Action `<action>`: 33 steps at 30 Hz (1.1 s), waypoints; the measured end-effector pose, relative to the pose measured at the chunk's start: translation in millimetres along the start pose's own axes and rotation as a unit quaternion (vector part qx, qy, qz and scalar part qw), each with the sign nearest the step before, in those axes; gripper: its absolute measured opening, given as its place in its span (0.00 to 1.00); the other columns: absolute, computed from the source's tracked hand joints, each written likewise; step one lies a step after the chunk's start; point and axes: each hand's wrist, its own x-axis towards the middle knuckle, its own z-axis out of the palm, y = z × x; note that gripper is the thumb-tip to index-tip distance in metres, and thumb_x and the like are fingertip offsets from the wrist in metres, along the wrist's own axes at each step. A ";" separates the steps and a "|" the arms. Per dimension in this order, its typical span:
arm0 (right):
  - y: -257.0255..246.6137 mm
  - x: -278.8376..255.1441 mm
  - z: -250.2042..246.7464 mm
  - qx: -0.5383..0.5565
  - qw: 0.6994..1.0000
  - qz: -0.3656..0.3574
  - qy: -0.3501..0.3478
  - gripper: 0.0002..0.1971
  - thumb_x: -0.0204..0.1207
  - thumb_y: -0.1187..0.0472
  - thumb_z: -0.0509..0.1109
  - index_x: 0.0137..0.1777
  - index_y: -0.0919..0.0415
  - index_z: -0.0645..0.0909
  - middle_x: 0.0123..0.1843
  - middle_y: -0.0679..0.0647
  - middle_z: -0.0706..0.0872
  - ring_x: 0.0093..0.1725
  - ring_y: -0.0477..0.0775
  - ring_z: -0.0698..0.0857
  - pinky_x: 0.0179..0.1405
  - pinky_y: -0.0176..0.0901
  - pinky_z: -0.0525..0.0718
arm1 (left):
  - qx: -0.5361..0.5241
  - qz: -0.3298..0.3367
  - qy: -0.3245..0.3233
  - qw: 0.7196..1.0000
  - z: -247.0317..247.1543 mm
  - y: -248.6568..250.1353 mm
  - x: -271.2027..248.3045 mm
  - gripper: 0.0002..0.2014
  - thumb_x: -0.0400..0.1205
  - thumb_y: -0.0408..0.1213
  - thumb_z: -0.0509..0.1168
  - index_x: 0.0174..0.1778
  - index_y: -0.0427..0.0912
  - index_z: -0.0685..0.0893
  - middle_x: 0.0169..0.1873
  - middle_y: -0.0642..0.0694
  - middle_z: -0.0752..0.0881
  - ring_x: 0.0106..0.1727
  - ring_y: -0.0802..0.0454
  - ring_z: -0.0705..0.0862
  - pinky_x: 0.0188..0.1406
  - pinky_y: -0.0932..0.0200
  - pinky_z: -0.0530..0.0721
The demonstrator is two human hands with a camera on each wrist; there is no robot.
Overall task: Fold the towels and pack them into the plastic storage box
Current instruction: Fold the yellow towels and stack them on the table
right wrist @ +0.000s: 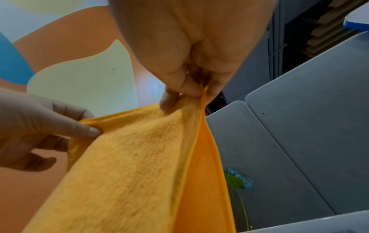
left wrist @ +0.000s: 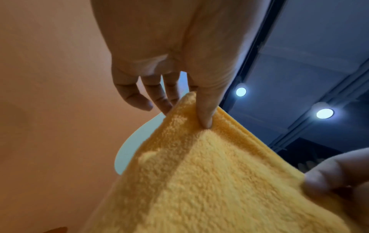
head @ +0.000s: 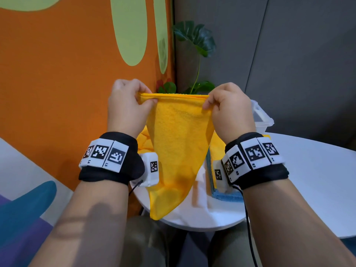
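Got the yellow towel pinched at both top corners, left hand and right hand. It's soft, light and floppy, so corners are my best grip.

We get a bright, even head view, colours saturated, w/ soft shadows across the forearms and on the white table under the yellow towel. Straight wall lines bow near the edges, so wide-angle distortion. Left wrist view is dimmer and hazy; two round ceiling lights glare w/ halos. In both wrist views we see the nearest towel pile soft, smeared, slightly out of focus.
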 end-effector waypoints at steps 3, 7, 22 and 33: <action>-4.1 2.9 -1.5 -0.019 0.998 -0.014 0.055 0.19 0.73 0.78 0.60 0.49 0.59 0.87 0.57 0.52 0.81 0.58 0.54 0.78 0.52 0.33 0.69 | -0.052 0.004 0.023 0.998 -4.7 13.2 1.4 0.06 0.75 0.39 0.71 0.38 0.51 0.79 0.34 0.58 0.78 0.32 0.57 0.73 0.33 0.57 0.75; -13.7 4.2 -4.2 0.013 0.990 -0.071 0.125 0.17 0.74 0.74 0.60 0.57 0.61 0.85 0.60 0.53 0.80 0.57 0.56 0.80 0.58 0.45 0.78 | -0.110 0.006 0.086 0.990 -15.4 30.6 4.5 0.10 0.74 0.41 0.70 0.35 0.60 0.75 0.36 0.57 0.81 0.34 0.56 0.78 0.33 0.57 0.77; -25.5 1.0 -21.2 0.186 0.958 -0.013 0.216 0.15 0.75 0.69 0.68 0.60 0.57 0.75 0.51 0.47 0.78 0.46 0.43 0.82 0.49 0.34 0.83 | -0.164 -0.002 0.139 0.977 -26.2 35.8 4.8 0.11 0.74 0.40 0.70 0.38 0.58 0.73 0.35 0.58 0.80 0.36 0.58 0.78 0.35 0.64 0.79; -20.7 -9.2 5.6 0.280 0.957 0.062 -0.035 0.20 0.70 0.67 0.76 0.55 0.49 0.74 0.40 0.48 0.90 0.40 0.43 0.89 0.48 0.49 0.89 | -0.006 0.062 -0.168 0.984 -9.9 32.4 -10.5 0.19 0.77 0.44 0.73 0.64 0.58 0.82 0.60 0.58 0.78 0.66 0.56 0.75 0.68 0.59 0.71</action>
